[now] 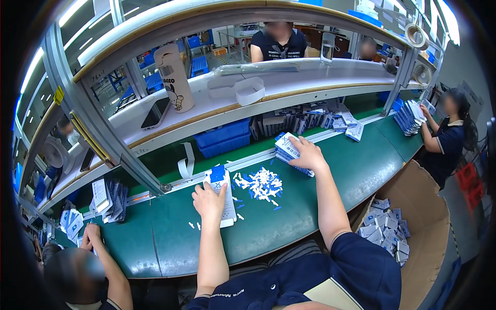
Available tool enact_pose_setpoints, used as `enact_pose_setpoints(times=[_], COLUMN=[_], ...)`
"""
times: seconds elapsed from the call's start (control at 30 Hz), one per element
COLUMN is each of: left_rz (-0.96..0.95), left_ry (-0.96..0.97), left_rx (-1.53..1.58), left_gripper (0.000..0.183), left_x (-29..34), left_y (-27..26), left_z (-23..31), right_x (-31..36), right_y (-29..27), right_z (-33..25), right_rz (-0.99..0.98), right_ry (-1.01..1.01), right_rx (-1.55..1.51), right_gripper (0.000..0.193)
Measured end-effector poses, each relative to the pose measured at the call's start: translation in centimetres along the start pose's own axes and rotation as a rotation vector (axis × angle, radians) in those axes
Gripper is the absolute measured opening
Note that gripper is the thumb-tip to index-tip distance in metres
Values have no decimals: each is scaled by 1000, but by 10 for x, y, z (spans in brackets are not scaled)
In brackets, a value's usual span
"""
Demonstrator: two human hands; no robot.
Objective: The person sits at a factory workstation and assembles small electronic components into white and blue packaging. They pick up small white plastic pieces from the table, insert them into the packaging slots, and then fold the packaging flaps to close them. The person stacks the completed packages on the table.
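Landmark: heap of small white and blue plastic-looking pieces (265, 184). Left of heap: flat white-and-blue cardboard carton (229, 211), left hand (209, 201) spread across; clamping cannot be told. Right of heap: blue-and-white carton stack (285, 149) under splayed right hand (309, 156), likewise. Step, apparently: steadying cartons; next calls for even pressure.

A long table with a smooth green top (289, 217) curves across the room beneath a white shelf with a brown edge (320, 72). Silvery metal posts (132, 157) carry a second, higher shelf (129, 37). Bright white tube lights (72, 11) glow upper left; a plain grey wall (467, 62) and grey floor (465, 219) lie right.
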State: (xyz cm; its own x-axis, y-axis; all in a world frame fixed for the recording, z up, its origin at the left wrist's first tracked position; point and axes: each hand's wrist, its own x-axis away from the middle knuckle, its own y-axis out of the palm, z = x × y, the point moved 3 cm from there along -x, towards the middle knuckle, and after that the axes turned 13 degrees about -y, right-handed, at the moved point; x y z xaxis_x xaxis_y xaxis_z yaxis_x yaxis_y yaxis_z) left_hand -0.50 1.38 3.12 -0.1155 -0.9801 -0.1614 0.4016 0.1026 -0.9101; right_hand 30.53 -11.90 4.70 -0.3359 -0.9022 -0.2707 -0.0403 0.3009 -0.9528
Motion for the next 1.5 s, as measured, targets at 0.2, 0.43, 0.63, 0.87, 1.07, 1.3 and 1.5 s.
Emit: enact_pose_setpoints(times=[0.2,0.43,0.63,0.87,1.07,1.3,1.5], left_rz=[-133,30,-233,-279,-25,-279,-723], left_ry=[-26,-11,-54,76,220,185,107], left_rx=[42,235,1367,1543,1170,1340,1809], left_gripper=[83,69,49,43,48,43,41], left_x=[-6,-10,-40,-8,-9,-3,-13], left_y=[3,-10,9,21,29,19,24], left_z=[-8,-8,-28,23,19,22,11], right_x=[0,-10,-13,6,7,4,13], right_y=[-23,6,51,65,62,33,1], right_z=[-12,-129,-204,-195,-193,-171,-168], right_rz=[7,489,86,-411,-366,17,618], right_ry=[34,-451,-146,-40,-283,-297,-613], right_rx=[28,-648,-1664,-2006,-2034,-2004,-679], right_gripper=[93,47,54,61,62,81,87])
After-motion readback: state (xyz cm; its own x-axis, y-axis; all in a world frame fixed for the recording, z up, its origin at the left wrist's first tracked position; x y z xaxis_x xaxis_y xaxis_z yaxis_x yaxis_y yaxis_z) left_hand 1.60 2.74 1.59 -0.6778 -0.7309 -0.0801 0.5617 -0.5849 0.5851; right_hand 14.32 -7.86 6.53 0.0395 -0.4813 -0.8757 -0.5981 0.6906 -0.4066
